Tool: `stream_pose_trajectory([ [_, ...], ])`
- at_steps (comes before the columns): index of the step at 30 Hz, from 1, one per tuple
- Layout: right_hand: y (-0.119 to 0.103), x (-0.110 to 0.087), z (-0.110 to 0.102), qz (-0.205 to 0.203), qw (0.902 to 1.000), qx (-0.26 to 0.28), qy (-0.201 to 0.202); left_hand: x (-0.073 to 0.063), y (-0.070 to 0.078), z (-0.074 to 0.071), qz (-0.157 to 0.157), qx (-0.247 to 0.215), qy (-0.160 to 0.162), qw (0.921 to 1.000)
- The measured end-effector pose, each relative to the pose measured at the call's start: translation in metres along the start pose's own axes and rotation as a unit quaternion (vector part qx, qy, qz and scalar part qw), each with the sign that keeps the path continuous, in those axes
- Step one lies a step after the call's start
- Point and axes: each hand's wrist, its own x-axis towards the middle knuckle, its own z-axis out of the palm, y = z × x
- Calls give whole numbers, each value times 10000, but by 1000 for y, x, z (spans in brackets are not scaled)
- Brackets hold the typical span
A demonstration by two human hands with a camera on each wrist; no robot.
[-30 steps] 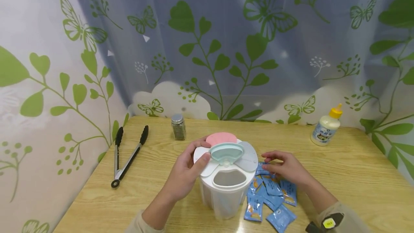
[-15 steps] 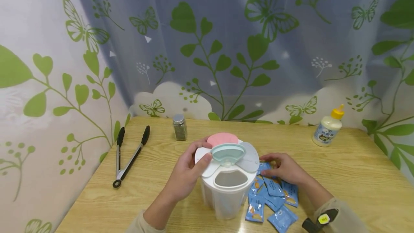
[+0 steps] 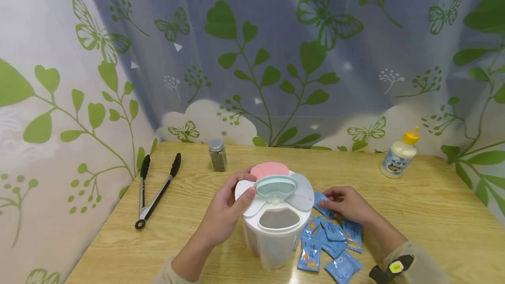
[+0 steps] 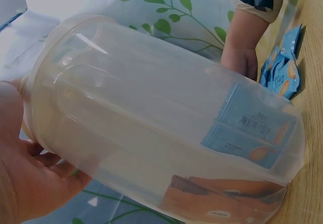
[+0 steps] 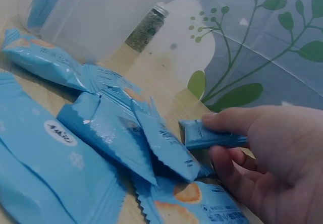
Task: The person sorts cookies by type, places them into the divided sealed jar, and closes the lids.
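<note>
My left hand (image 3: 225, 216) grips a clear round storage container (image 3: 274, 253) at its top edge, thumb on the white lid (image 3: 248, 220). The lid has pink, pale green and grey flaps; its front opening is uncovered. Through the wall, the left wrist view shows a blue packet (image 4: 252, 128) and an orange-brown packet (image 4: 222, 199) at the bottom. Right of the container, my right hand (image 3: 351, 207) pinches a small blue snack packet (image 5: 202, 137) between thumb and fingers. Below that hand lies a loose pile of several similar blue packets (image 3: 333, 229).
Metal tongs with black tips (image 3: 158, 196) lie spread at the left of the wooden table (image 3: 189, 196). A glass spice jar (image 3: 218, 157) stands behind the container, and a yellow-capped bottle (image 3: 396, 161) at the back right. A patterned curtain (image 3: 276, 113) hangs behind.
My right hand has taken hold of a blue packet from the back of the pile, and the packet now tilts up in its fingers. My left hand keeps its grip on the container.
</note>
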Motion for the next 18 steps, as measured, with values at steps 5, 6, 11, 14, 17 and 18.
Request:
stream_pose_trajectory([
  [5, -1, -4, -2, 337, 9976, 591, 95, 0, 1, 0, -19, -84, -70, 9999],
  [6, -1, -4, -2, 390, 9967, 706, 104, 0, 1, 0, -28, -86, -72, 9999],
  [11, -1, -7, -3, 521, 9899, 1319, -2, -1, 1, -1, -57, -44, -44, 10000],
  [14, -5, -11, -4, 564, 9852, 1616, -113, -1, 1, -1, -36, -41, -55, 10000],
  [17, -10, -15, -4, 590, 9814, 1819, -167, -1, 1, -1, -26, -19, -58, 10000],
  [18, -12, -17, -4, 578, 9806, 1861, -187, -1, 1, -2, -25, -12, -59, 10000],
])
